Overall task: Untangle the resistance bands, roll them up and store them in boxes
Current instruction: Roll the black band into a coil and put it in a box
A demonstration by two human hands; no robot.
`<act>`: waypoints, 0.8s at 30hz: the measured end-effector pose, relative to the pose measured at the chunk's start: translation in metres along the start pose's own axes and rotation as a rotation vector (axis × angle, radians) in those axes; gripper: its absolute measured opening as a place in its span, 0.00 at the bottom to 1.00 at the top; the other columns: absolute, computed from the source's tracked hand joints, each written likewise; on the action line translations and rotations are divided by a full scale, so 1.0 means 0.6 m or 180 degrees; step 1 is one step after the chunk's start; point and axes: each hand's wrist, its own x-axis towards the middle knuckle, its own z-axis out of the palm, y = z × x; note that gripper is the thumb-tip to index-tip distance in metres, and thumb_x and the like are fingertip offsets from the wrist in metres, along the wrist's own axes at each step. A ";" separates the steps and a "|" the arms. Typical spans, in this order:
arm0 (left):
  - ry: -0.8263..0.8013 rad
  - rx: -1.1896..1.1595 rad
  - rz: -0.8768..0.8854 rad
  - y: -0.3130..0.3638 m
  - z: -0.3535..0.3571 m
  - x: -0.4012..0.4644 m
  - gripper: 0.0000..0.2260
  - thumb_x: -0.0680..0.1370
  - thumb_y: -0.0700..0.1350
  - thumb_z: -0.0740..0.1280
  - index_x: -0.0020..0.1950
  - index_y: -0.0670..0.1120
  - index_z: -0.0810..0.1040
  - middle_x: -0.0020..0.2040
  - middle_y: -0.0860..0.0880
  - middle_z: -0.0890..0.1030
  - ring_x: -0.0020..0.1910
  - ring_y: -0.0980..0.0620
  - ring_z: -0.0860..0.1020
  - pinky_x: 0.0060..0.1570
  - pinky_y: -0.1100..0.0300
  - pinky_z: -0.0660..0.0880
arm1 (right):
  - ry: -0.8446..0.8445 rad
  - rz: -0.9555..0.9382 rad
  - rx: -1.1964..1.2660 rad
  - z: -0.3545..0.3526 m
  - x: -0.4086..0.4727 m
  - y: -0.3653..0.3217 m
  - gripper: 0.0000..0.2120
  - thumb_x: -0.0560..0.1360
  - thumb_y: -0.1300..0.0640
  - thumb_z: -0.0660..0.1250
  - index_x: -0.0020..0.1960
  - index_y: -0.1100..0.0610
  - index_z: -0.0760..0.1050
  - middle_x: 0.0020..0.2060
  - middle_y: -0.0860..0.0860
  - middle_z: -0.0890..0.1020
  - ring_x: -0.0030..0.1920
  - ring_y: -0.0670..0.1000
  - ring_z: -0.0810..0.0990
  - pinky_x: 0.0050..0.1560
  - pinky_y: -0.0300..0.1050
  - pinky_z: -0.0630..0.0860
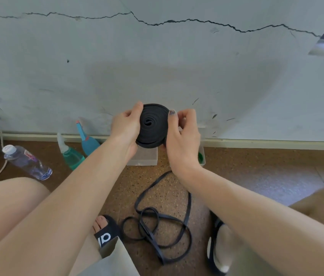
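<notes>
A wide black rubber resistance band wound into a flat spiral coil is held up in the air between both hands, in front of the pale cracked wall and above the speckled brown floor. The left hand grips the coil's left side, thumb curled over its upper edge and fingers wrapped behind. The right hand pinches the coil's right edge, thumb pressed on the outer turn and the other fingers bent behind it. Directly beneath the coil, against the skirting at the foot of the wall, stands a small translucent plastic box, and just to its right a second translucent box with something green inside shows past the right wrist. Nearer the person, between two feet in black slide sandals, a thin black resistance band lies on the floor in a loose tangle of loops, one long loop reaching up toward the right wrist. At the left edge of the floor lie a clear plastic water bottle, a green squeeze bottle with a white nozzle and a blue squeeze bottle, the last two leaning toward the wall.
</notes>
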 end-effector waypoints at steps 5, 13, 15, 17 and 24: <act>0.0325 -0.0031 -0.0306 -0.030 -0.012 0.051 0.11 0.82 0.52 0.65 0.49 0.45 0.79 0.53 0.42 0.83 0.51 0.43 0.83 0.43 0.53 0.82 | -0.0030 0.0273 0.0194 0.061 -0.011 0.039 0.04 0.83 0.49 0.64 0.52 0.47 0.69 0.46 0.42 0.79 0.46 0.49 0.82 0.43 0.61 0.83; 0.0089 0.0081 -0.1261 -0.187 0.002 0.131 0.20 0.81 0.53 0.62 0.69 0.45 0.73 0.59 0.43 0.82 0.55 0.44 0.82 0.52 0.48 0.81 | -0.0316 0.1328 0.0001 0.097 0.061 0.220 0.10 0.82 0.54 0.67 0.58 0.53 0.67 0.53 0.50 0.78 0.55 0.53 0.81 0.55 0.54 0.81; 0.0166 0.0378 -0.1230 -0.215 -0.006 0.165 0.25 0.79 0.55 0.63 0.72 0.45 0.65 0.61 0.43 0.78 0.57 0.44 0.80 0.58 0.46 0.79 | -0.0371 0.2019 0.0086 0.116 0.080 0.273 0.11 0.81 0.54 0.67 0.59 0.55 0.68 0.54 0.55 0.79 0.56 0.58 0.81 0.56 0.59 0.81; 0.0003 0.0938 -0.1211 -0.239 -0.020 0.198 0.26 0.79 0.58 0.62 0.72 0.48 0.61 0.65 0.44 0.75 0.60 0.45 0.78 0.64 0.45 0.75 | -0.0372 0.2498 0.0174 0.134 0.104 0.318 0.12 0.81 0.55 0.68 0.60 0.57 0.69 0.56 0.58 0.79 0.56 0.58 0.81 0.55 0.58 0.81; -0.1250 0.3441 -0.0768 -0.249 -0.082 0.310 0.32 0.81 0.67 0.55 0.80 0.52 0.55 0.75 0.47 0.69 0.68 0.45 0.73 0.59 0.53 0.69 | -0.0306 0.2991 0.0265 0.204 0.186 0.414 0.14 0.82 0.57 0.66 0.64 0.57 0.67 0.56 0.56 0.78 0.55 0.56 0.80 0.47 0.48 0.83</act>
